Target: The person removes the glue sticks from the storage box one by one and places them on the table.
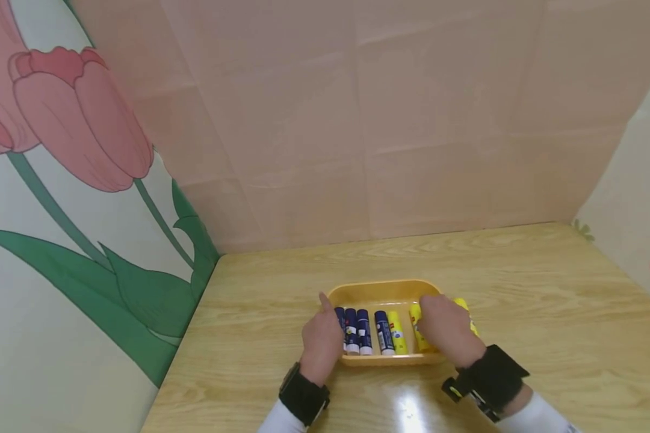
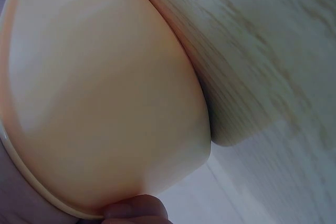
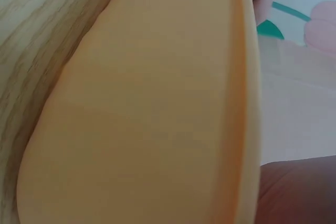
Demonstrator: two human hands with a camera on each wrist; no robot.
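Observation:
A yellow-orange plastic tray (image 1: 376, 360) stands on the wooden table with glue sticks lying in it. Dark blue glue sticks with white ends, such as this blue stick (image 1: 384, 332), lie on the left and middle. A yellow glue stick (image 1: 397, 332) lies beside them. My left hand (image 1: 322, 340) grips the tray's left end, a fingertip (image 2: 137, 206) at the rim. My right hand (image 1: 448, 328) reaches in over the right end, knuckles bent, against another yellow glue stick (image 1: 419, 325). Its fingertips are hidden, so I cannot tell whether they pinch that stick.
Just past my right hand, more yellow glue-stick surface (image 1: 466, 310) shows beyond the tray's right end. The wooden table (image 1: 249, 337) extends on both sides. A pinkish covered wall (image 1: 357, 150) rises at its back edge, and a tulip-painted panel (image 1: 76, 288) borders the left.

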